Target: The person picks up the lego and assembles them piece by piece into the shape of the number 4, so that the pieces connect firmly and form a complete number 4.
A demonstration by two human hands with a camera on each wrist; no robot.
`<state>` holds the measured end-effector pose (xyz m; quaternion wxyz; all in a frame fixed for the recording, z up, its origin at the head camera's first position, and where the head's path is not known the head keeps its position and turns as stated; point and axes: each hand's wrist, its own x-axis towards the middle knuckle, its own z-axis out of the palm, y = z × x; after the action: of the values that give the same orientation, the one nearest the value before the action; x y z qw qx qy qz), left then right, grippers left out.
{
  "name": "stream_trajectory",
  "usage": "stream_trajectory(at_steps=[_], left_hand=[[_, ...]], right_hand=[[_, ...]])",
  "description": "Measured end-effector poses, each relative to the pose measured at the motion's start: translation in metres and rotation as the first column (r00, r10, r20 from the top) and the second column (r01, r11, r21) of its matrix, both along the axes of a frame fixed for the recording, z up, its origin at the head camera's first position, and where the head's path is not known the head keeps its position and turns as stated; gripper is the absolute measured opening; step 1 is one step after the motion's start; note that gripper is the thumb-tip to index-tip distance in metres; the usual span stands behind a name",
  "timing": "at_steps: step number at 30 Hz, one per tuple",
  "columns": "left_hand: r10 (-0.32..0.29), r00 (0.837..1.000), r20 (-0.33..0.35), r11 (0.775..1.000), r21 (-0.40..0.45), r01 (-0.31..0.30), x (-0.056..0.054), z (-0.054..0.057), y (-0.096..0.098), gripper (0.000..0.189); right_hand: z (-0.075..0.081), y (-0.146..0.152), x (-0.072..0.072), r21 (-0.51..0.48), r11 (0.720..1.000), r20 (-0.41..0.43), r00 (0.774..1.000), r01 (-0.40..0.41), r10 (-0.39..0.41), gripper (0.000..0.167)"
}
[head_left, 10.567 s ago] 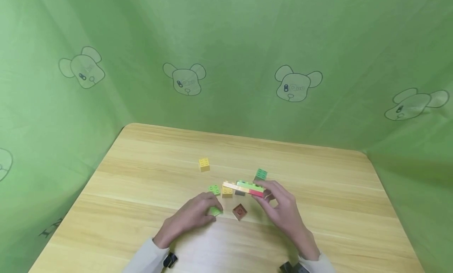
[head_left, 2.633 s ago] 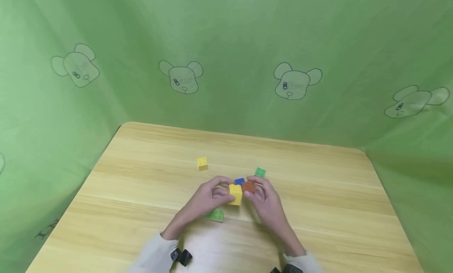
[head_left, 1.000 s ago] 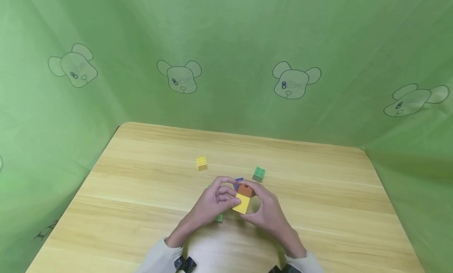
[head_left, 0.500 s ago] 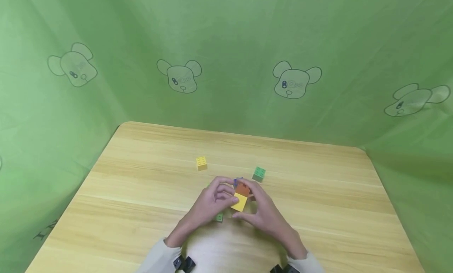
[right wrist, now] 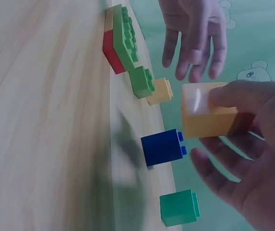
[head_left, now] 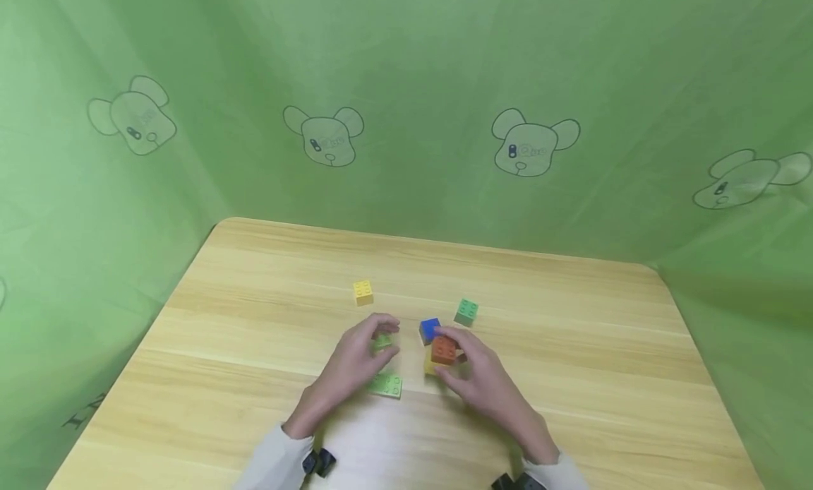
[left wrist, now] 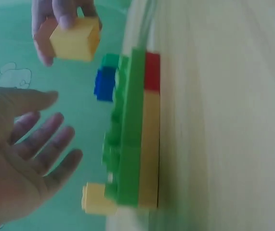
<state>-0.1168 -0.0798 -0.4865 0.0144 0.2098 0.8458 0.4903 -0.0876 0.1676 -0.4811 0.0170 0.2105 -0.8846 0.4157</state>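
My right hand (head_left: 485, 373) holds two joined toy building bricks just above the table, a reddish-brown brick (head_left: 443, 350) on a yellow brick (right wrist: 202, 110). Its thumb lies against the yellow one in the right wrist view. A brown bit (head_left: 464, 358) shows behind its fingers; I cannot tell what it belongs to. My left hand (head_left: 356, 356) hovers with fingers spread, holding nothing, over the light green bricks (head_left: 385, 385). In the left wrist view these form a long low row (left wrist: 132, 130) on yellow and red bricks (left wrist: 152, 72). A blue brick (head_left: 429, 330) lies beyond the held pair.
A loose yellow brick (head_left: 363, 292) sits farther back on the left of the wooden table (head_left: 571, 320). A darker green brick (head_left: 466, 311) stands behind the right hand. Green cloth (head_left: 419, 66) with mouse-like drawings hangs around the table.
Earlier the right hand held the green row, then both hands joined a yellow and a brown brick. Now the left hand has let go and moved left; the right hand has turned the pair brown side up.
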Motion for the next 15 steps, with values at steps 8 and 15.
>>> stream_trajectory(at_steps=[8, 15], left_hand=[[0.034, 0.987, -0.16, 0.945, -0.317, -0.084, -0.013, -0.008, -0.008, 0.025], [0.015, 0.993, -0.117, 0.924, -0.377, -0.059, -0.018, -0.014, -0.008, 0.025]], right_hand=[[-0.01, 0.001, 0.001, 0.111, 0.994, 0.111, 0.994, -0.016, 0.003, 0.054], [-0.016, 0.001, 0.003, 0.165, 0.985, 0.161, 0.987, -0.043, 0.016, 0.055]])
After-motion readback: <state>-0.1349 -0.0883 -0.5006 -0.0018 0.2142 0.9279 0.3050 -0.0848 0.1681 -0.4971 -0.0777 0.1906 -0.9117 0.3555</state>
